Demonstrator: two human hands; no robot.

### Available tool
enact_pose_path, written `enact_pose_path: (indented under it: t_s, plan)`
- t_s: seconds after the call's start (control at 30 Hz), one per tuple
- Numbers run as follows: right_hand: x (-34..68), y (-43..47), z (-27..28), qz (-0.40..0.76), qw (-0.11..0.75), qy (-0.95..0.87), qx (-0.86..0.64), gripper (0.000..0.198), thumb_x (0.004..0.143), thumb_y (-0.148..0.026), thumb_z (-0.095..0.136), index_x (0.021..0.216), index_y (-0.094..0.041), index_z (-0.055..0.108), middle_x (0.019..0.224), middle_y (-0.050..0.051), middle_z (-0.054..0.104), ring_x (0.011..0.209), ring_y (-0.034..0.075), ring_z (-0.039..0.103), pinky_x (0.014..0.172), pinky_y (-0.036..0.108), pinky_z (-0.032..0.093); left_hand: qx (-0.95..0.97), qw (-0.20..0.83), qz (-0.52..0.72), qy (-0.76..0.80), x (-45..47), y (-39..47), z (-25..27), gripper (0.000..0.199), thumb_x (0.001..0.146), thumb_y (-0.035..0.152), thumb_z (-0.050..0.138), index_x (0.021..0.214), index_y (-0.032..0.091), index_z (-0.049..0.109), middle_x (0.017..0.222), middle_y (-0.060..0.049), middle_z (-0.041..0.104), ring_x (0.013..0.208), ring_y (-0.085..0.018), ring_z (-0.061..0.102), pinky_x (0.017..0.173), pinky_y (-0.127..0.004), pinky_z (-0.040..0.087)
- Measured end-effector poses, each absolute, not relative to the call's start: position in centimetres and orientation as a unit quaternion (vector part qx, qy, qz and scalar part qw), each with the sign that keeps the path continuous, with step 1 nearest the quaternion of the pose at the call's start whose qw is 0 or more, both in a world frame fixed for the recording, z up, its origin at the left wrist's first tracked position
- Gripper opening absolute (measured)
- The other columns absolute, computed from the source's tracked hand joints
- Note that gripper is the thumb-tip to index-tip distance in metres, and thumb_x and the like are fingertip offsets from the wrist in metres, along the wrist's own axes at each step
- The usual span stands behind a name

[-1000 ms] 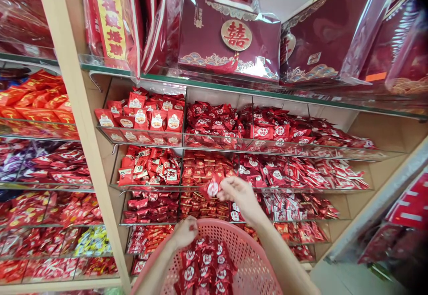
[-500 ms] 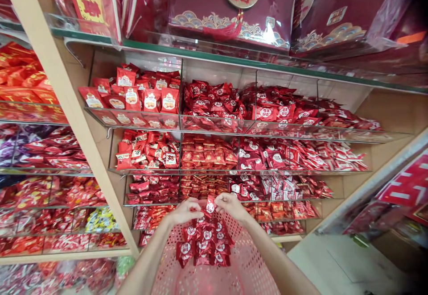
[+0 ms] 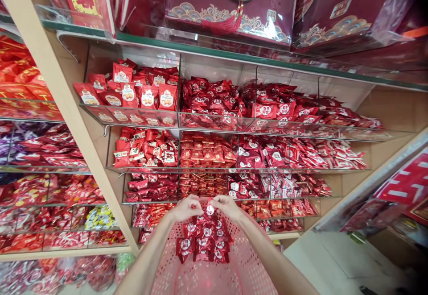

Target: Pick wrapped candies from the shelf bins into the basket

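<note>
A small red candy packet [image 3: 210, 209] with a round white label is held up at the far end of a pink perforated plastic basket [image 3: 163, 263]. My right hand [image 3: 228, 207] pinches its right edge between thumb and fingertips. On the other side, the curled fingers of my left hand [image 3: 187, 208] are closed at the packet's left edge; their exact grip is partly hidden. Below both hands, several matching dark red packets [image 3: 204, 242] lie in overlapping rows inside the basket, labels facing up. The near part of the basket shows its bare pink bottom.
Tiered shelves with clear dividers hold red snack packets [image 3: 209, 98] and gold-printed red packets [image 3: 207, 150]. A glass shelf [image 3: 214, 56] above carries maroon gift bags [image 3: 230, 14]. A wooden post [image 3: 67, 121] separates another rack at left. Tiled floor [image 3: 321, 259] shows at lower right.
The view has shifted slightly, so the shelves appear a little higher and farther left. Both hands stay at the same packet, the right fingers slightly farther over its top.
</note>
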State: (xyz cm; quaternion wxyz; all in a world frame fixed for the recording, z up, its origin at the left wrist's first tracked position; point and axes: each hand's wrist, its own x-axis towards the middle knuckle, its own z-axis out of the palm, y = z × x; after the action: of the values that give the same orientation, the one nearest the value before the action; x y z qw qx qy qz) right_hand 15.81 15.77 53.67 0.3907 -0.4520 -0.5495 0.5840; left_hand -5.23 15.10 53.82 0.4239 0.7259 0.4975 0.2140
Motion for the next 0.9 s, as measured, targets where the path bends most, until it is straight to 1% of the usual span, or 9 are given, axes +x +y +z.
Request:
enact_pose_path:
  t_s: [0.1, 0.2, 0.3, 0.43, 0.57, 0.6, 0.7, 0.77, 0.9]
  plan:
    - [15.7, 15.8, 53.4, 0.578, 0.415, -0.535, -0.456, 0.038, 0.052, -0.051, 0.076, 0.063, -0.016, 0.066, 0.059, -0.002, 0.061, 0.055, 0.010, 0.051, 0.058, 0.024, 0.039, 0.723, 0.428, 0.218, 0.497, -5.0, 15.2, 54.1, 0.021, 0.069, 0.040, 0.066, 0.073, 0.020, 0.070, 0.114, -0.003, 0.057, 0.116, -0.020, 0.045, 0.099, -0.026, 0.033]
    - [15.7, 15.8, 53.0, 0.581, 0.434, -0.511, -0.461, 0.039, 0.052, -0.053, 0.076, 0.065, -0.017, 0.068, 0.063, 0.000, 0.064, 0.060, 0.013, 0.056, 0.063, 0.027, 0.043, 0.717, 0.436, 0.224, 0.495, -4.7, 15.3, 54.5, 0.021, 0.071, 0.038, 0.064, 0.073, 0.018, 0.069, 0.117, -0.004, 0.056, 0.111, -0.018, 0.050, 0.099, -0.027, 0.033]
    - [15.8, 15.9, 52.6, 0.593, 0.445, -0.483, -0.465, 0.040, 0.053, -0.052, 0.076, 0.069, -0.016, 0.068, 0.069, 0.002, 0.067, 0.065, 0.016, 0.060, 0.067, 0.029, 0.045, 0.716, 0.441, 0.231, 0.489, -4.5, 15.3, 54.8, 0.021, 0.071, 0.037, 0.063, 0.071, 0.017, 0.068, 0.111, -0.004, 0.058, 0.103, -0.016, 0.054, 0.095, -0.025, 0.037]
    - [15.8, 15.8, 53.2, 0.615, 0.446, -0.446, -0.473, 0.040, 0.054, -0.050, 0.076, 0.075, -0.016, 0.068, 0.075, 0.003, 0.068, 0.070, 0.015, 0.062, 0.069, 0.028, 0.047, 0.719, 0.431, 0.246, 0.486, -4.4, 15.4, 54.8, 0.021, 0.071, 0.038, 0.063, 0.071, 0.017, 0.067, 0.103, -0.004, 0.059, 0.102, -0.017, 0.053, 0.094, -0.026, 0.036]
    - [15.7, 15.2, 54.4, 0.699, 0.429, -0.364, -0.442, 0.038, 0.058, -0.041, 0.078, 0.084, -0.018, 0.064, 0.083, 0.002, 0.068, 0.072, 0.011, 0.062, 0.069, 0.024, 0.047, 0.724, 0.418, 0.267, 0.480, -4.7, 15.4, 54.4, 0.029, 0.073, 0.045, 0.060, 0.069, 0.016, 0.065, 0.092, -0.004, 0.061, 0.095, -0.018, 0.053, 0.090, -0.028, 0.037]
    - [15.5, 15.0, 54.6, 0.724, 0.423, -0.342, -0.424, 0.037, 0.058, -0.038, 0.079, 0.085, -0.019, 0.063, 0.084, 0.002, 0.068, 0.072, 0.011, 0.063, 0.070, 0.024, 0.047, 0.726, 0.415, 0.272, 0.476, -4.8, 15.5, 54.3, 0.032, 0.074, 0.046, 0.058, 0.068, 0.016, 0.064, 0.089, -0.003, 0.061, 0.093, -0.017, 0.053, 0.089, -0.028, 0.038]
    - [14.9, 14.1, 54.5, 0.766, 0.406, -0.300, -0.398, 0.034, 0.055, -0.031, 0.081, 0.077, -0.018, 0.059, 0.078, -0.001, 0.067, 0.069, 0.009, 0.062, 0.074, 0.025, 0.048, 0.730, 0.410, 0.281, 0.469, -4.8, 15.6, 54.1, 0.034, 0.075, 0.048, 0.056, 0.067, 0.015, 0.063, 0.084, -0.002, 0.061, 0.091, -0.017, 0.052, 0.086, -0.027, 0.038]
    - [14.5, 13.6, 54.1, 0.771, 0.402, -0.289, -0.401, 0.035, 0.054, -0.029, 0.082, 0.073, -0.018, 0.056, 0.075, -0.003, 0.066, 0.067, 0.009, 0.062, 0.075, 0.026, 0.048, 0.732, 0.407, 0.280, 0.470, -4.7, 15.6, 54.1, 0.035, 0.075, 0.050, 0.057, 0.067, 0.016, 0.063, 0.081, -0.001, 0.060, 0.089, -0.016, 0.052, 0.084, -0.026, 0.039]
    - [14.4, 13.7, 53.7, 0.734, 0.428, -0.334, -0.408, 0.037, 0.055, -0.034, 0.081, 0.078, -0.018, 0.056, 0.077, -0.001, 0.066, 0.072, 0.011, 0.064, 0.074, 0.026, 0.048, 0.727, 0.402, 0.268, 0.488, -4.5, 15.7, 54.0, 0.040, 0.074, 0.055, 0.055, 0.071, 0.016, 0.065, 0.079, -0.001, 0.061, 0.084, -0.016, 0.052, 0.081, -0.026, 0.039]
